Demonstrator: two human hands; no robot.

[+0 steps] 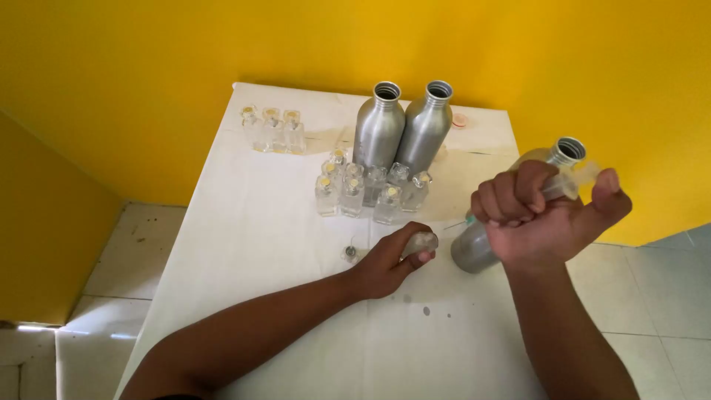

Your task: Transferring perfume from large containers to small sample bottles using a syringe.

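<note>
Left hand (391, 261) wrapped round small glass vial (420, 242); right hand (544, 215) fisted on syringe (564, 185), lying crosswise, just right of vial.

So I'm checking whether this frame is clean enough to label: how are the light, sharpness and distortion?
Head view: even daylight, soft shadows under the arms; mild sheen on the two upright aluminium bottles; right hand with its syringe slightly motion-soft; the small glass bottle in the left hand is hard to resolve; wide-angle lens bends the table edges; bright glare on floor tiles.
</note>
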